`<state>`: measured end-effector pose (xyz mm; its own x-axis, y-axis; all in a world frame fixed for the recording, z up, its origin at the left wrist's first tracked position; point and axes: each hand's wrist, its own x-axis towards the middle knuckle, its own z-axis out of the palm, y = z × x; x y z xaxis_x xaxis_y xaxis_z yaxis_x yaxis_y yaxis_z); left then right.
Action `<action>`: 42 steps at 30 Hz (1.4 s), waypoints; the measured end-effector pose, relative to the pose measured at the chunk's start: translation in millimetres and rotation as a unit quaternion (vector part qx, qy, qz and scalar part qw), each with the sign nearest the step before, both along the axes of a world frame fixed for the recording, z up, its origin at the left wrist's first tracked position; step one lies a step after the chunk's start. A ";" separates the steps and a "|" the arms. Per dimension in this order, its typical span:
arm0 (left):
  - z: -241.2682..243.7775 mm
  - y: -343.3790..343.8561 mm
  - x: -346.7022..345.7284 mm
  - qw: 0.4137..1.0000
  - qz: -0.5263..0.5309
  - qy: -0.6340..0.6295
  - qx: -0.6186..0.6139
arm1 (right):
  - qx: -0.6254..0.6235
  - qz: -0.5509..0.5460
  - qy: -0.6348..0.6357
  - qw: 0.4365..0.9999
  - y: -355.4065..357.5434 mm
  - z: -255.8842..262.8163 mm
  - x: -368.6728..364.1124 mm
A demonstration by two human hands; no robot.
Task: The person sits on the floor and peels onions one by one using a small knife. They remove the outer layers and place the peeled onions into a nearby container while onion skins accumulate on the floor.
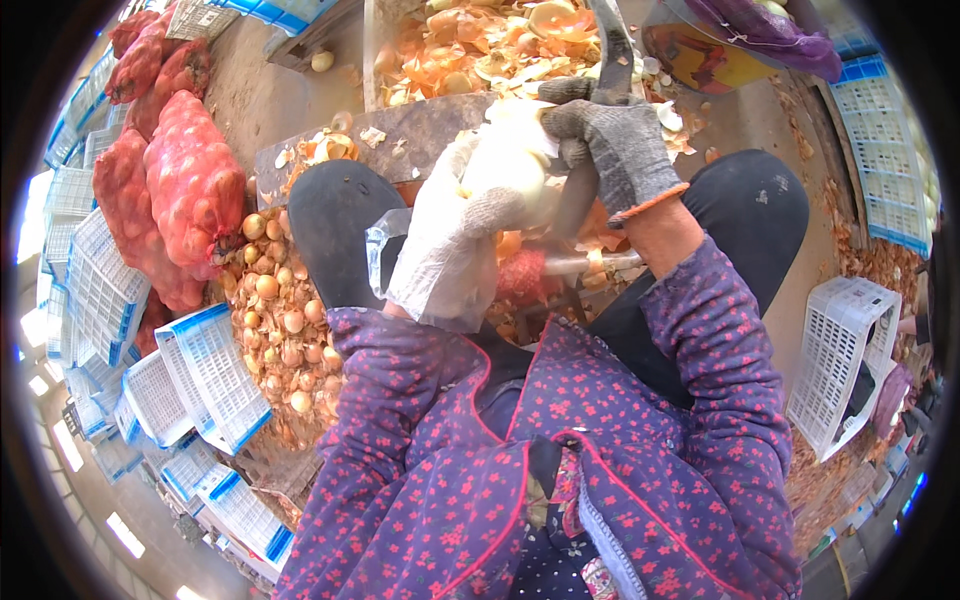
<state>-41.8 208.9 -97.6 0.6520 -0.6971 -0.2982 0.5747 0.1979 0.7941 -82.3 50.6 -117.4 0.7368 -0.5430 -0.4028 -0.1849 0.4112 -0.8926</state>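
My left hand (457,225) wears a pale glove with a clear plastic cover over it and holds a peeled white onion (504,169), overexposed in bright light. My right hand (619,150), in a grey knit glove with an orange cuff edge, is closed at the onion's right side. It grips a dark metal knife-like tool (613,52); one part extends beyond the fist and a blurred part shows below it. Behind the hands, a trough (370,56) contains onion skins (480,52) and some onions. A worn board (420,124) lies between my knees and the trough.
Unpeeled onions (289,322) are heaped left of my knee, beside red mesh sacks (195,180). White and blue plastic crates (214,375) crowd the left. At right stand a crate (874,150), a tipped white crate (840,360) and a bucket (705,56) with a purple mesh bag (772,34).
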 end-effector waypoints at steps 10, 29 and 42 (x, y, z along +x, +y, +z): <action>1.8 4.8 3.7 1.000 0.021 -0.006 -0.018 | 0.072 0.103 0.005 0.992 -6.8 -12.6 -1.8; -4.3 -5.7 -2.3 0.999 -0.019 -0.014 0.043 | 0.026 0.058 -0.032 0.997 -6.4 8.2 -4.7; -25.9 14.7 7.2 0.988 0.110 0.075 -0.080 | -0.613 0.137 -0.041 0.777 1.0 -17.1 -9.0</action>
<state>-34.6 223.6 -123.5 0.7495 -0.5898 -0.3005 0.6129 0.4470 0.6515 -91.4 51.6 -134.5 0.8885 -0.3003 0.3470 -0.0380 -0.8017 -0.5965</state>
